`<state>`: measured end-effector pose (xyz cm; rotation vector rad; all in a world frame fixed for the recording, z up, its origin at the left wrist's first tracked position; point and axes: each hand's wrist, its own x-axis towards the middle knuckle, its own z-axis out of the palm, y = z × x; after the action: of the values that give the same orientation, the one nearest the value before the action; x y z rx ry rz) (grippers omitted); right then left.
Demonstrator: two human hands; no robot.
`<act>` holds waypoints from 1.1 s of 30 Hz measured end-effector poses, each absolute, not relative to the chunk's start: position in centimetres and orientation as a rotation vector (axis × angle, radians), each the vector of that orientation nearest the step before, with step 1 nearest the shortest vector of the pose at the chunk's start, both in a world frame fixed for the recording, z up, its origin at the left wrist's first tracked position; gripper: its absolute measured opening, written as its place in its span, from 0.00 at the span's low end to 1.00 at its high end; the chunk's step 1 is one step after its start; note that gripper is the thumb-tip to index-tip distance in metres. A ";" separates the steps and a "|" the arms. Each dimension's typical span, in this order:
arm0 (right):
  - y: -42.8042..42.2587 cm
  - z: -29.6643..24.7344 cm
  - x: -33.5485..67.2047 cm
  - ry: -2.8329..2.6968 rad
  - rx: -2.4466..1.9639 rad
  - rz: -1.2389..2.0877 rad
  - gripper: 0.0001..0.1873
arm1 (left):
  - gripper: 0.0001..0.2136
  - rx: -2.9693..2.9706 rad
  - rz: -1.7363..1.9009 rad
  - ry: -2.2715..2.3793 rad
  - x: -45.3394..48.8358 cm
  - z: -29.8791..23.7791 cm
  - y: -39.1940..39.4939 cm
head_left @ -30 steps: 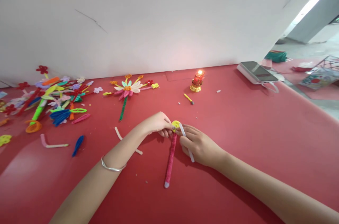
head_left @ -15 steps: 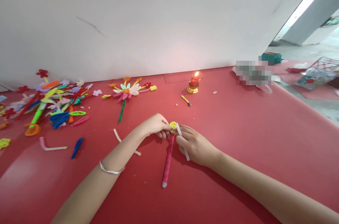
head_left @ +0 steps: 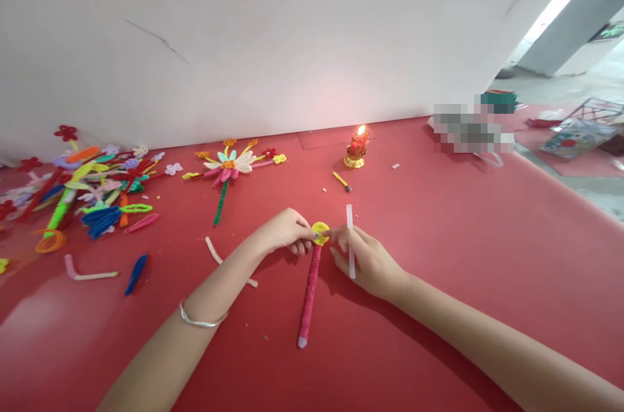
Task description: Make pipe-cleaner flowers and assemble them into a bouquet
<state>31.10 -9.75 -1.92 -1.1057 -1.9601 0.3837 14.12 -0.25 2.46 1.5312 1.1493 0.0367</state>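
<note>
A pink fuzzy stick [head_left: 309, 298], wrapped like a pipe-cleaner stem, lies on the red tabletop with a yellow round coil [head_left: 320, 232] at its upper end. My left hand [head_left: 291, 233] pinches the left edge of that coil between thumb and fingers. From the other side my right hand [head_left: 373, 260] reaches in, an outstretched finger touching or nearly touching the coil's right edge. A translucent white glue stick [head_left: 350, 246] is held upright-slanted in my right hand, between thumb and fingers. The pink stick's pale lower end points toward me.
A lit candle [head_left: 359, 142] in a gold holder burns near the wall, with a short yellow pencil [head_left: 342, 181] before it. A pipe-cleaner flower [head_left: 228, 168] lies left of centre. Several colourful pipe-cleaner pieces [head_left: 100, 204] pile up farther left. A pixelated bag [head_left: 468, 134] sits back right.
My right hand has drawn slightly right, away from the coil, and the glue stick has swung more upright with it. More of the yellow coil shows. My left hand keeps its pinch.
</note>
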 end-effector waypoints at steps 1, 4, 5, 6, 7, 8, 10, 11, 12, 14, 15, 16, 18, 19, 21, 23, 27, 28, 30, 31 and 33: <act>-9.8 -2.0 31.1 -1.968 -1.101 0.379 0.10 | 0.09 1.532 0.035 1.152 14.1 2.5 -0.3; -9.7 -2.0 31.0 -1.983 -1.115 0.373 0.09 | 0.09 1.532 0.024 1.156 14.1 2.5 -0.3; -9.7 -2.0 31.0 -1.985 -1.125 0.371 0.09 | 0.09 1.534 0.019 1.152 14.1 2.5 -0.3; -9.6 -2.0 30.9 -1.988 -1.136 0.370 0.09 | 0.09 1.536 0.018 1.145 14.0 2.5 -0.3; -9.5 -1.9 30.9 -1.993 -1.146 0.368 0.09 | 0.09 1.540 0.018 1.139 14.0 2.6 -0.3; -9.3 -2.0 30.8 -1.998 -1.151 0.365 0.09 | 0.09 1.546 0.020 1.134 14.0 2.6 -0.3; -9.0 -2.0 30.7 -2.009 -1.155 0.355 0.09 | 0.10 1.554 0.028 1.133 13.9 2.6 -0.4; -8.9 -2.1 30.6 -2.012 -1.156 0.348 0.09 | 0.10 1.556 0.030 1.135 13.9 2.6 -0.4; -8.7 -2.1 30.6 -2.015 -1.159 0.339 0.09 | 0.10 1.557 0.032 1.136 13.9 2.6 -0.4; -8.6 -2.3 30.5 -2.019 -1.165 0.315 0.09 | 0.10 1.556 0.028 1.137 13.9 2.6 -0.4; -8.5 -2.3 30.5 -2.022 -1.166 0.296 0.09 | 0.10 1.557 0.026 1.136 13.9 2.6 -0.4; -8.5 -2.3 30.5 -2.025 -1.164 0.272 0.10 | 0.10 1.561 0.025 1.136 13.9 2.6 -0.4; -8.5 -2.3 30.4 -2.028 -1.158 0.232 0.11 | 0.09 1.568 0.027 1.136 13.9 2.6 -0.4; -8.5 -2.3 30.4 -2.027 -1.153 0.221 0.11 | 0.09 1.571 0.031 1.134 13.9 2.5 -0.4; -8.5 -2.3 30.4 -2.024 -1.147 0.221 0.11 | 0.10 1.577 0.041 1.126 13.9 2.4 -0.4; -8.5 -2.3 30.3 -2.015 -1.148 0.225 0.11 | 0.10 1.581 0.049 1.119 13.8 2.3 -0.4; -8.5 -2.4 30.3 -2.008 -1.146 0.214 0.11 | 0.12 1.578 0.063 1.113 13.7 2.0 -0.4; -8.5 -2.4 30.3 -2.011 -1.142 0.210 0.12 | 0.13 1.579 0.068 1.107 13.7 2.0 -0.4; -8.5 -2.5 30.3 -2.013 -1.139 0.202 0.12 | 0.15 1.589 0.076 1.094 13.7 1.8 -0.4; -8.5 -2.5 30.3 -2.014 -1.141 0.199 0.12 | 0.16 1.596 0.079 1.089 13.7 1.8 -0.4; -8.5 -2.6 30.4 -2.019 -1.145 0.195 0.12 | 0.18 1.608 0.077 1.091 13.7 1.6 -0.4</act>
<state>30.36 -8.48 -2.60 -1.1446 -2.0195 0.1946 13.70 -0.37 1.61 1.6080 1.0914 0.0772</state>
